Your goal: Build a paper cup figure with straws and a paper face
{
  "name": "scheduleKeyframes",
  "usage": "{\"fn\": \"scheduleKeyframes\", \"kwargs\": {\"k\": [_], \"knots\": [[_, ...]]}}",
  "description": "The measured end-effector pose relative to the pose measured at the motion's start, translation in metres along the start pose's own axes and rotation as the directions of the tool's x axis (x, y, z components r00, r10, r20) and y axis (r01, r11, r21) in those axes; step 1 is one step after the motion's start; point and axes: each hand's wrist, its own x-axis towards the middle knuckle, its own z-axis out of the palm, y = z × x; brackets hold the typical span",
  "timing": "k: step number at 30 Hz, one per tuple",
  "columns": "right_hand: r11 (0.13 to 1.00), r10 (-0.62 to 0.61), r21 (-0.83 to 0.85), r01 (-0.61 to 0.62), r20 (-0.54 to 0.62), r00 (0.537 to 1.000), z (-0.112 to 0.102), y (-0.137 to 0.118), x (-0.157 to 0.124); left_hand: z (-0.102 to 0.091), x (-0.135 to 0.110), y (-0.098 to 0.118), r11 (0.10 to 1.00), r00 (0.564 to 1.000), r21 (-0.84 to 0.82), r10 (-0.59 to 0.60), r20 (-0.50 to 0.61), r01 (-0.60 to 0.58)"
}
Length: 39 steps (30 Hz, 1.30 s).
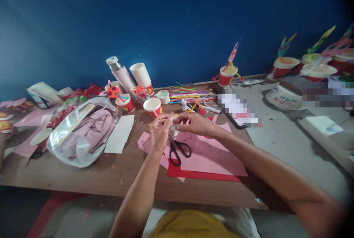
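Note:
My left hand (161,132) and my right hand (191,123) meet above the middle of the table, fingertips pinched close together. A thin yellow pipe cleaner (175,115) passes at the left fingers, partly covered by them. Below the right fingers hangs a small clear roll (174,131), which looks like tape. Black-handled scissors (177,151) lie just under the hands, blades hidden. Beneath them are pink paper sheets (212,158) and a red sheet (204,175). A red and white paper cup (153,108) stands right behind my left hand.
Colourful pipe cleaners (190,94) are heaped at the back. Stacked cups (141,76) and a thermos (121,71) stand near the wall. A clear plastic bag (83,131) fills the left. Decorated cups (227,76) line the back right. Another person's hand (10,133) shows at far left.

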Motion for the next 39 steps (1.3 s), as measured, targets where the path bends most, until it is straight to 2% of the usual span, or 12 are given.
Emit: {"fn": "scheduleKeyframes", "kwargs": {"k": [3,8,15,21,27,35,39], "knots": [[0.999,-0.033,-0.042,0.032,-0.037,0.999,0.007,0.001,0.001,0.001,0.000,-0.001,1.000,1.000,0.022,0.004,-0.006,-0.004],[0.998,-0.068,-0.010,0.068,-0.064,0.996,0.008,0.006,0.002,0.003,-0.001,0.000,0.999,1.000,0.039,0.012,0.000,-0.012],[0.998,-0.006,0.058,0.006,-0.001,1.000,-0.002,0.000,-0.002,0.000,-0.003,0.009,1.000,0.994,0.006,-0.024,0.104,0.024],[0.999,-0.027,-0.035,0.033,0.143,0.989,-0.003,0.004,-0.002,-0.004,-0.002,0.013,0.999,0.977,0.007,-0.039,0.208,0.039],[0.996,-0.023,-0.081,0.040,0.199,0.980,-0.005,0.006,-0.002,-0.002,-0.003,0.016,0.993,0.974,-0.016,-0.114,0.195,0.119],[1.000,-0.013,0.027,0.007,0.239,0.971,-0.009,0.006,0.000,-0.005,0.001,0.015,0.944,0.935,-0.148,-0.252,0.251,0.294],[0.998,-0.025,0.065,0.009,0.244,0.969,-0.010,0.005,0.000,-0.006,0.003,0.015,0.934,0.938,-0.178,-0.271,0.215,0.311]]}}
